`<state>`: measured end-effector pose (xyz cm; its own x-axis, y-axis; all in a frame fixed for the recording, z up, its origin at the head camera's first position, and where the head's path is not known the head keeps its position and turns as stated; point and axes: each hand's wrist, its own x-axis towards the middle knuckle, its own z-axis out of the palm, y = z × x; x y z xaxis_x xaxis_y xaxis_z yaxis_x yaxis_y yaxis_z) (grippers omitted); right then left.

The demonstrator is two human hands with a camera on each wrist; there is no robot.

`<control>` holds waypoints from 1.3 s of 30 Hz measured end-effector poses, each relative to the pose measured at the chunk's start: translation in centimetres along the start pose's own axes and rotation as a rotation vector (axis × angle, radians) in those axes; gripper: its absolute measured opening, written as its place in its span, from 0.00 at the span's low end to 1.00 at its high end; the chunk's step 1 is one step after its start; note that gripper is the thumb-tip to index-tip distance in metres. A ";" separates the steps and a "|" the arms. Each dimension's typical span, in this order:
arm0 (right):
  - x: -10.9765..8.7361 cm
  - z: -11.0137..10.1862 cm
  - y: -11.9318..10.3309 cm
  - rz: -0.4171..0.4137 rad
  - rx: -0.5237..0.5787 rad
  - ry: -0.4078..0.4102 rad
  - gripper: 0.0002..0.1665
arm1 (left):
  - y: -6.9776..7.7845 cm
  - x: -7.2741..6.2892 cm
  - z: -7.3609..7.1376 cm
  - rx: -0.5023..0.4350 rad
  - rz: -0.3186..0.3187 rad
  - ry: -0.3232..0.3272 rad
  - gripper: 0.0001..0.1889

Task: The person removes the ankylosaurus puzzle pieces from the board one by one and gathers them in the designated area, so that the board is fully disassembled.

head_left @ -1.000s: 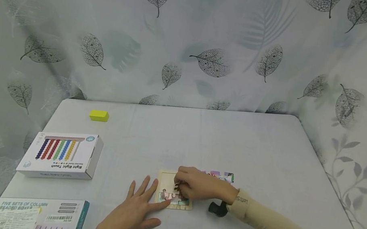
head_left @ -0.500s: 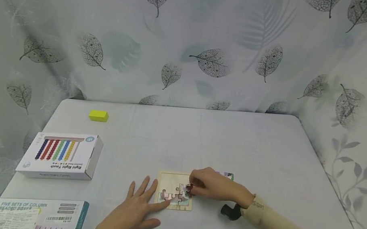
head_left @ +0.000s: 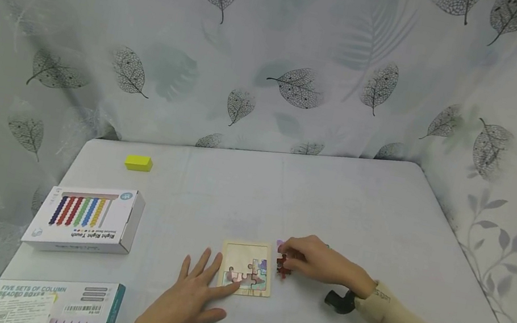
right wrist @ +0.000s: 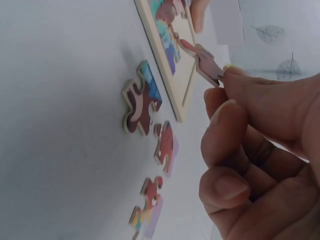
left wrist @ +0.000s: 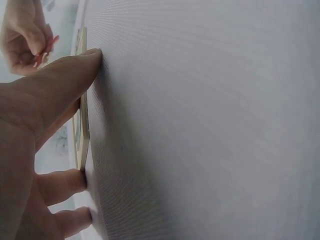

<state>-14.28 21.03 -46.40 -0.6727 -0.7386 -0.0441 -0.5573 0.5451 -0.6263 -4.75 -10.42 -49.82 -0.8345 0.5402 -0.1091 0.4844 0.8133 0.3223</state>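
Observation:
My left hand point(head_left: 192, 300) lies with fingers spread on the white table, a finger across the lower edge of a wooden jigsaw board point(head_left: 243, 248). Joined pieces fill the board's lower part and right side; bare wood shows above. To the right of the board, my right hand point(head_left: 316, 258) pinches a puzzle piece point(right wrist: 209, 67) between thumb and fingertips, over the table. Below it in the right wrist view lie a brown-and-blue piece point(right wrist: 142, 102), a red piece point(right wrist: 165, 147) and a red-and-yellow piece point(right wrist: 147, 207).
At the left stand a white bead-toy box point(head_left: 82, 217) and a second box point(head_left: 51, 304) with a teal side. A yellow block point(head_left: 138, 163) sits near the back left edge. Leaf-patterned curtains point(head_left: 279, 44) hang behind the table.
My right hand has moved off the board to the right, uncovering the pieces on the board's right side. My left hand has stayed where it was.

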 end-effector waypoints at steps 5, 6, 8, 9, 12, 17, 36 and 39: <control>-0.9 -0.2 0.7 0.061 0.014 0.021 0.13 | 0.1 0.0 0.0 -0.003 -0.005 -0.006 0.29; -1.1 -0.3 0.8 0.070 0.007 0.026 0.12 | 0.1 0.1 0.0 -0.003 -0.006 -0.006 0.29; -1.4 -0.3 1.1 0.089 -0.001 0.027 0.12 | 0.1 0.1 0.0 -0.005 -0.006 -0.005 0.29; -1.5 -0.3 1.2 0.102 0.000 0.024 0.11 | 0.1 0.0 0.1 -0.004 -0.006 -0.005 0.29; -2.0 -0.3 1.6 0.135 0.007 0.018 0.10 | 0.1 0.0 0.1 -0.009 -0.006 -0.009 0.29; -2.7 -0.2 2.1 0.183 0.022 0.021 0.08 | 0.1 0.0 0.0 -0.015 -0.007 -0.021 0.29; -2.6 0.0 2.6 0.314 -0.024 0.050 0.13 | 0.0 0.1 0.0 -0.007 0.001 -0.003 0.29; -2.4 -0.1 2.5 0.318 -0.025 0.045 0.13 | 0.0 0.1 0.0 -0.003 0.001 0.005 0.29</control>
<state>-14.11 24.15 -47.76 -0.8359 -0.5112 -0.1998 -0.3266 0.7559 -0.5674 -4.86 -10.33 -49.84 -0.8353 0.5398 -0.1043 0.4842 0.8121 0.3256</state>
